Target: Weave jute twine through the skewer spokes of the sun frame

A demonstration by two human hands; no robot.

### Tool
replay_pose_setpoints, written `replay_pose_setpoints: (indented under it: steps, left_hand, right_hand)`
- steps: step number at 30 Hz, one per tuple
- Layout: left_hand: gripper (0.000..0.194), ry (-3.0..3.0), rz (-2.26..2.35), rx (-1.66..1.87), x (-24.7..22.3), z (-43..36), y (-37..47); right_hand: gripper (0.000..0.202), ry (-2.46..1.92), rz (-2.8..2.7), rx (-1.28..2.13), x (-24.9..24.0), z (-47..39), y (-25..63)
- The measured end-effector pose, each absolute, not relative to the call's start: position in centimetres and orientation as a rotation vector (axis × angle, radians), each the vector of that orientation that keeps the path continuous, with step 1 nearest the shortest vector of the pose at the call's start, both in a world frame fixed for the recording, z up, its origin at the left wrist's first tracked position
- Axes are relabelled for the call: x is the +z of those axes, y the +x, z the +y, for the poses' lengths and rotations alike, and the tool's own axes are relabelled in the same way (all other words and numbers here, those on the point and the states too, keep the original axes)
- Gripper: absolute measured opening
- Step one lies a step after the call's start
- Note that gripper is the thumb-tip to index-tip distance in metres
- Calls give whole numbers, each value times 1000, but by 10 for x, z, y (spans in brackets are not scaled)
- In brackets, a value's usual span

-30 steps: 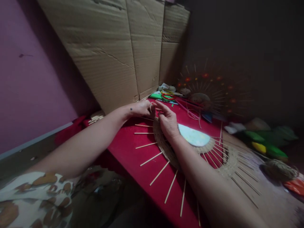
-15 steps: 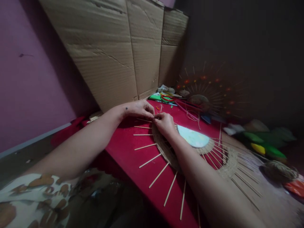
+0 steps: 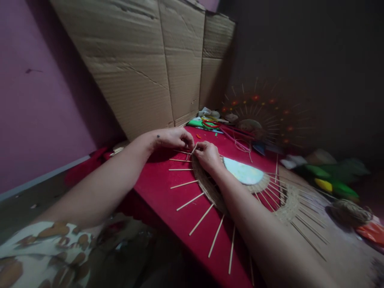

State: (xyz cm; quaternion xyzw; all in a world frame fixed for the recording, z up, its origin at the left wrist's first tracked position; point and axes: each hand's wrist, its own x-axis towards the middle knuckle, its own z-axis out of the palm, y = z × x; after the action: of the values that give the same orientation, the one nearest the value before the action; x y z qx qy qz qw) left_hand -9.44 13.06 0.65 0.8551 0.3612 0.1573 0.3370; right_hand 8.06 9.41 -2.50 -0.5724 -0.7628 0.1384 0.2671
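Note:
A round woven twine piece with thin wooden sticks fanning out lies on the red cloth, a pale blue-white half-disc at its middle. At its far-left edge my right hand pinches a short bit of twine, which sticks up beside the fingertips. Just left of it, my left hand has its fingers curled closed, their tips close to the same twine. What those left fingers hold is too small to make out. My right forearm covers part of the woven ring.
A tall cardboard sheet stands behind. Red-handled scissors and a green packet lie at the back. A decorated stick fan leans at back right. A twine ball and an orange packet sit at right.
My fingertips were together at the ring's edge; now they have parted slightly and the twine shows between them. The woven piece has stayed in place.

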Motion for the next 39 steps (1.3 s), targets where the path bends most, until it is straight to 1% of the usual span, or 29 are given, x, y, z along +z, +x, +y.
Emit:
replay_pose_setpoints:
  steps: [3, 6, 8, 10, 13, 18, 22, 26, 29, 39]
  left_hand:
    - [19, 2340, 987, 399, 8, 128, -93]
    - [18, 2426, 1190, 478, 10, 120, -89]
    - [19, 2399, 1306, 570, 12, 113, -87]
    - [22, 2352, 1376, 577, 13, 106, -87]
    - [28, 2420, 1482, 389, 14, 95, -88]
    - [23, 2553, 1729, 89, 15, 75, -83]
    - [29, 2480, 1949, -87, 23, 63, -79]
    - [33, 2380, 2102, -93, 26, 60, -83]
    - [33, 2319, 2131, -60, 22, 63, -89]
    - [23, 2164, 2089, 123, 9, 81, -104]
  right_hand:
    - [19, -1541, -2058, 373, -26, 95, 81]
    - [21, -1539, -2051, 384, -27, 95, 80]
    - [21, -1543, -2043, 390, -26, 94, 80]
    - [20, -1553, -2036, 391, -24, 92, 80]
    - [19, -1563, -2034, 391, -21, 91, 79]
    - [22, -1559, -2030, 388, -20, 90, 79]
    - [22, -1557, -2021, 389, -20, 90, 79]
    - [21, -1550, -2010, 384, -20, 90, 79]
    - [21, -1541, -2002, 376, -21, 91, 79]
    - [21, -1505, -1986, 358, -24, 94, 80]
